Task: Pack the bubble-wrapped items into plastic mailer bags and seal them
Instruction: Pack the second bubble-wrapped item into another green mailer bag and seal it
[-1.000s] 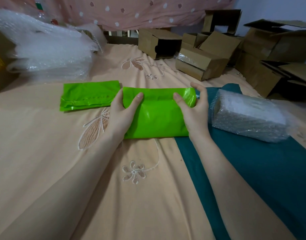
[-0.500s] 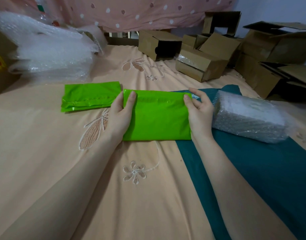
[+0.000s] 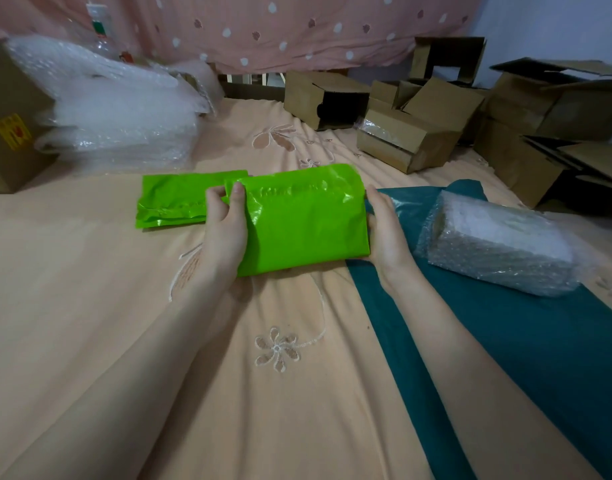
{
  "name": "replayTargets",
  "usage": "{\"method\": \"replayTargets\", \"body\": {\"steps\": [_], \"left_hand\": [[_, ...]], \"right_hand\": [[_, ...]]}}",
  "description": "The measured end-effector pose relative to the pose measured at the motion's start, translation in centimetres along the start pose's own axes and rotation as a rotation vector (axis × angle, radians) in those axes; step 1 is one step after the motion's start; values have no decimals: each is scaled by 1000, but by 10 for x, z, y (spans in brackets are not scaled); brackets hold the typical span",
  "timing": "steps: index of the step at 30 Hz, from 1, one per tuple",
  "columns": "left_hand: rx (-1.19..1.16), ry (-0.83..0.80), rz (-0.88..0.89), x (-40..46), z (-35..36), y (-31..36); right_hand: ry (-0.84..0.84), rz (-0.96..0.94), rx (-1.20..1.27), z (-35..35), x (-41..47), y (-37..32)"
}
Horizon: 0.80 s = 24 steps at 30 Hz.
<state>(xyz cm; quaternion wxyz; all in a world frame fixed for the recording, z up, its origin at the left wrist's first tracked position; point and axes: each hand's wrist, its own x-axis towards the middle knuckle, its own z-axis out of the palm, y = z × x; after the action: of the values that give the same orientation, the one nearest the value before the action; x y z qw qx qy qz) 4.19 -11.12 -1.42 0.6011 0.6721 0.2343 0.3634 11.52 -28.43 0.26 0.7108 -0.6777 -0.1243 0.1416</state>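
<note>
Left grip: the left hand (image 3: 225,233) holds the left end of the packed green mailer (image 3: 304,220), thumb curled onto its top face near the upper corner, fingers tucked behind the edge.
Right grip: the right hand (image 3: 384,230) holds the mailer's right end, palm against the side, fingers hidden behind it.
Packed green mailer: held between both hands, tilted up toward the camera, its lower edge close to the bed (image 3: 90,306); the top flap looks folded over, with a wrinkled strip across the upper part.
Second green mailer (image 3: 180,199): lies flat on the bed just left of the held one, partly behind the left hand.
Bubble-wrapped item (image 3: 502,244): rests on the teal cloth (image 3: 505,341), near the right hand but apart from it.
Bubble wrap pile (image 3: 124,109): far left of the bed, beside a brown box (image 3: 10,133).
Cardboard boxes (image 3: 412,140): several open ones along the far right.
Backdrop: pink spotted fabric (image 3: 297,26) hangs behind.
</note>
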Motion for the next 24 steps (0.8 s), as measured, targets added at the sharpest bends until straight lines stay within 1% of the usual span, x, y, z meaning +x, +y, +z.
{"method": "replayTargets", "body": {"steps": [2,4,6,8,13,17,19,21,24], "left_hand": [[16,34,16,6,0,1],[21,47,53,11,-2,2],[25,47,93,15,-6,6],[35,26,128,20,-13,7],[67,-27,101,35,-44,13],[105,57,118,51,-66,11],[176,78,154,58,-75,7],[313,93,192,65,-84,1],[478,108,180,78,-93,-8]], "right_hand": [[-54,3,25,3,-1,-6],[-81,-53,-67,6,-3,-10],[-63,-115,-114,10,-2,-12],[-29,-136,-91,20,2,-14],[52,-175,-76,61,24,-15],[65,-197,-80,96,40,-9],[91,-222,-137,110,45,-2],[104,-257,-186,123,51,5],[83,-280,-223,139,60,14]]}}
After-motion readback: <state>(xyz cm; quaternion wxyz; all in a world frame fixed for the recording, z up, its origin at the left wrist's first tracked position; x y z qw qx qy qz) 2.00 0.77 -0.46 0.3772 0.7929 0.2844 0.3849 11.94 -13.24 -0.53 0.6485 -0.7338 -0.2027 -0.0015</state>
